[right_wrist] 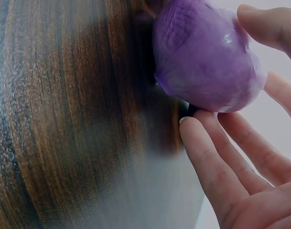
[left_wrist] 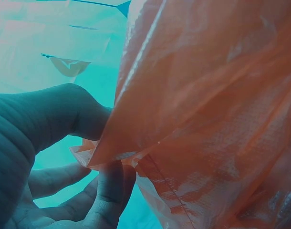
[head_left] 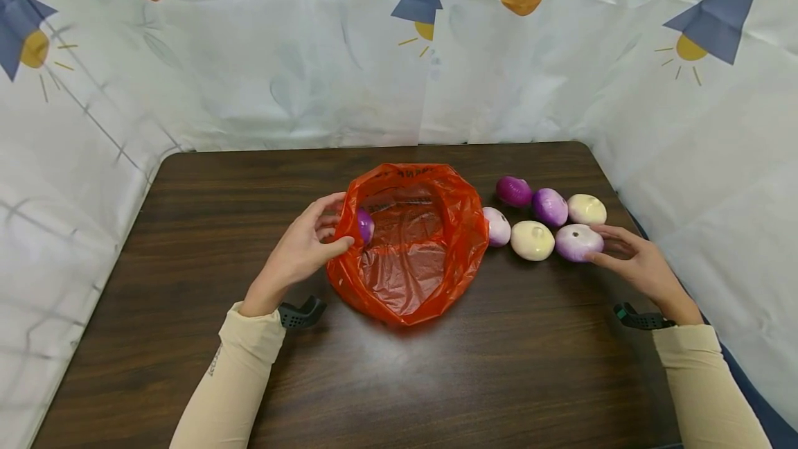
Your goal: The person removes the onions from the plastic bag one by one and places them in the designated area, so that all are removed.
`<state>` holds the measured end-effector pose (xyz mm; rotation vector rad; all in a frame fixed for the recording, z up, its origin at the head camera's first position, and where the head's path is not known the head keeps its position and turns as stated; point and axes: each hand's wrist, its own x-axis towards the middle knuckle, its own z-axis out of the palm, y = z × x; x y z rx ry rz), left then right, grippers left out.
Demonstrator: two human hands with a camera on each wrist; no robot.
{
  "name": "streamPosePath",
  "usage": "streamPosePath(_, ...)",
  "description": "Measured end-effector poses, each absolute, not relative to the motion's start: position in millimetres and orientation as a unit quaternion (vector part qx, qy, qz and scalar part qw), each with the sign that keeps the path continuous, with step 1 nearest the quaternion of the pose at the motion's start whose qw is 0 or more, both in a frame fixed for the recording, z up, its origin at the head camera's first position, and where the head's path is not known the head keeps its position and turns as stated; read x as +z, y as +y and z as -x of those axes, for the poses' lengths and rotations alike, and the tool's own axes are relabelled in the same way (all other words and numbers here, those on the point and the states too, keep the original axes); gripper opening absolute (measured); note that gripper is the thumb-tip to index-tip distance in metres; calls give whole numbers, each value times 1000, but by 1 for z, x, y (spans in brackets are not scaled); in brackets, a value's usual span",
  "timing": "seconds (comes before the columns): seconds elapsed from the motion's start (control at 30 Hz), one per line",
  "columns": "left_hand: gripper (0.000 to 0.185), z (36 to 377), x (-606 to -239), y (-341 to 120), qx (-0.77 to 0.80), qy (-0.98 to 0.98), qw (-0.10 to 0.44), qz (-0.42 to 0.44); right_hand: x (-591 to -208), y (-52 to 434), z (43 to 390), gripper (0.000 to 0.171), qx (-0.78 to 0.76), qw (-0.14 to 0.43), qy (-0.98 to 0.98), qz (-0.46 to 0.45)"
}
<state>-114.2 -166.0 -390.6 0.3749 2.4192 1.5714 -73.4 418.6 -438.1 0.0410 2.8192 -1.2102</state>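
The left hand (head_left: 302,249) pinches the rim of the orange bag (head_left: 430,255), thumb and fingers (left_wrist: 109,191) curled on the plastic. A purple onion (head_left: 365,225) sits just inside the bag by that hand. The bag stands open in the middle of the brown surface (head_left: 187,283). The right hand (head_left: 642,265) touches a pale purple onion (head_left: 578,242) with loose fingers (right_wrist: 212,162), not closed around it. Five more onions (head_left: 532,240) lie beside the bag.

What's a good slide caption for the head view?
Left hand holds orange bag open; right hand touches purple onion.
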Motion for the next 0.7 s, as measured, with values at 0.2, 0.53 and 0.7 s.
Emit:
streamPosePath(0.2, 76, 114, -391, -166, 533, 829, 113, -126, -437, 419, 73, 60, -401, 34, 915, -11)
streamPosePath(0.53, 75, 113, -389, -167, 537, 826, 114, -125, -434, 420, 68, 53, -426, -21, 904, 0)
streamPosePath(0.7, 75, 114, -389, -167, 537, 827, 113, -125, -430, 415, 69, 50, -442, -58, 895, -23)
